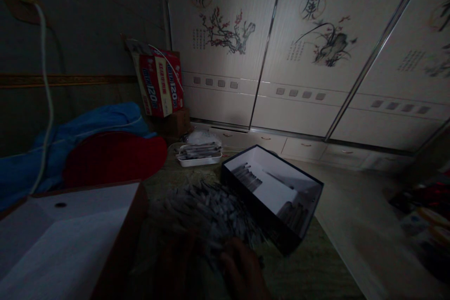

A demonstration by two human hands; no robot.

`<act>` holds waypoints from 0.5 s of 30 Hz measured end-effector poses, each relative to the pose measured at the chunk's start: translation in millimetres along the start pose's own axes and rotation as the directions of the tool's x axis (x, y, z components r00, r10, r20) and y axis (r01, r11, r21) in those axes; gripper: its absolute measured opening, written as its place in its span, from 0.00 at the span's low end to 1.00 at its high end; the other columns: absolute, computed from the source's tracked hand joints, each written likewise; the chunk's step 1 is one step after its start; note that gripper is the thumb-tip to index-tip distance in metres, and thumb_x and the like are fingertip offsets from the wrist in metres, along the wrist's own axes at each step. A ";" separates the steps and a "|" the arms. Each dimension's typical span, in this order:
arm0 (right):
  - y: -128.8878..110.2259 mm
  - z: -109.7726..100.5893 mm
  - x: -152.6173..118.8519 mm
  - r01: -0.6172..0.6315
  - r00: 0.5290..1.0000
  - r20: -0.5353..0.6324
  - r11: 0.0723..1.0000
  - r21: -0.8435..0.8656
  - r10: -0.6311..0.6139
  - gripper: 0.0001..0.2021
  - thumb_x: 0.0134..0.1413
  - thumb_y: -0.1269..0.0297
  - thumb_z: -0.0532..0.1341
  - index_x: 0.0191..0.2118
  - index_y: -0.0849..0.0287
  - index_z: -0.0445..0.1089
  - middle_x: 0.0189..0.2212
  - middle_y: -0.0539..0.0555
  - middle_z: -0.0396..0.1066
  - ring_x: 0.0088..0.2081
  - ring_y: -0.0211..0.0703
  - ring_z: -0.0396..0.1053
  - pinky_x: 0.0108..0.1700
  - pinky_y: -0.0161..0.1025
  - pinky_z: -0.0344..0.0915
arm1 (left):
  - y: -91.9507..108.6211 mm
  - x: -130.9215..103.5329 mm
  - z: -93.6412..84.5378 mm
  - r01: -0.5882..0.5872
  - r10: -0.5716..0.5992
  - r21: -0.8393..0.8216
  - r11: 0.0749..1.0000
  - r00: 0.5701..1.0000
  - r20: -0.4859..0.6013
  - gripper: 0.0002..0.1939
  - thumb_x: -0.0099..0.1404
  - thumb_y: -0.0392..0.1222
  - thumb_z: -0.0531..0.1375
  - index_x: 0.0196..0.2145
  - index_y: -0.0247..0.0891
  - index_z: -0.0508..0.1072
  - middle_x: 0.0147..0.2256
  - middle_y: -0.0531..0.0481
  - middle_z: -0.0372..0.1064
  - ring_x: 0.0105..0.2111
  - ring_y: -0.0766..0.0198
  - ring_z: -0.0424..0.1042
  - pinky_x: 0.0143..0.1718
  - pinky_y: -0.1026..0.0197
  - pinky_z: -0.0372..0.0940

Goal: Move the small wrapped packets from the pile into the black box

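Observation:
Both hands are low in the picture, at the near side of a heap of thin, pen-like sticks (pixel 211 206), some pale and some dark. My right hand (pixel 242 265) has its fingers curled at the heap's near edge, and what they close on is too dark to make out. Opposite it, my left hand (pixel 177 258) is in deep shadow and blurred, so its fingers cannot be read. Right of the heap, a dark box with a white inside (pixel 267 183) holds several similar sticks, grouped at its left and right ends.
A large open box with a white lining (pixel 70 234) stands at the left. Farther back are a white tray of sticks (pixel 200 161), a red cushion-like thing (pixel 116 159), blue cloth (pixel 105 115) and a red carton (pixel 160 84). A white cable (pixel 45 79) hangs at left.

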State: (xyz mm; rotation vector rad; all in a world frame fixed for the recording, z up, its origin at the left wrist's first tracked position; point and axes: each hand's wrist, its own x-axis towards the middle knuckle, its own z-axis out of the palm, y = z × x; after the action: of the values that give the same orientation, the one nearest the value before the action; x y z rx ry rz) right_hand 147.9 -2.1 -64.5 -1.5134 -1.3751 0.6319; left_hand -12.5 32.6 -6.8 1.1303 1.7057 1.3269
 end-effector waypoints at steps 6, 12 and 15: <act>-1.6 -4.4 0.6 0.012 1.000 0.016 0.999 0.029 -0.013 0.28 0.60 0.36 0.49 0.37 0.52 0.77 0.30 0.52 0.77 0.34 0.46 0.73 0.38 0.36 0.69 | 11.4 -1.0 0.4 0.083 -0.078 -0.065 0.994 0.994 0.075 0.17 0.48 0.59 0.59 0.22 0.44 0.76 0.27 0.48 0.77 0.32 0.51 0.75 0.42 0.52 0.69; -6.0 -6.3 2.7 0.031 1.000 0.000 0.999 0.034 -0.031 0.24 0.56 0.37 0.57 0.40 0.54 0.75 0.31 0.53 0.76 0.34 0.45 0.72 0.38 0.35 0.68 | 12.7 -0.9 0.4 0.149 -0.145 -0.077 0.986 0.988 0.058 0.20 0.43 0.61 0.59 0.24 0.42 0.76 0.28 0.44 0.78 0.33 0.47 0.75 0.42 0.47 0.70; -11.1 -7.4 5.0 0.031 0.998 0.053 0.998 0.057 -0.034 0.25 0.59 0.37 0.53 0.36 0.53 0.75 0.27 0.52 0.74 0.31 0.44 0.72 0.35 0.34 0.67 | 13.9 -2.9 -1.1 0.076 -0.075 -0.045 0.996 0.997 0.016 0.20 0.46 0.61 0.59 0.24 0.42 0.77 0.27 0.44 0.77 0.31 0.48 0.76 0.41 0.47 0.71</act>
State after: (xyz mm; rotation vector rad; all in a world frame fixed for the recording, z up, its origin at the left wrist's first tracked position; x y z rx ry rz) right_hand 150.4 -0.6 -50.5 -1.4357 -1.4086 0.6893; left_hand -9.3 30.9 6.9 1.0372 1.6828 1.3019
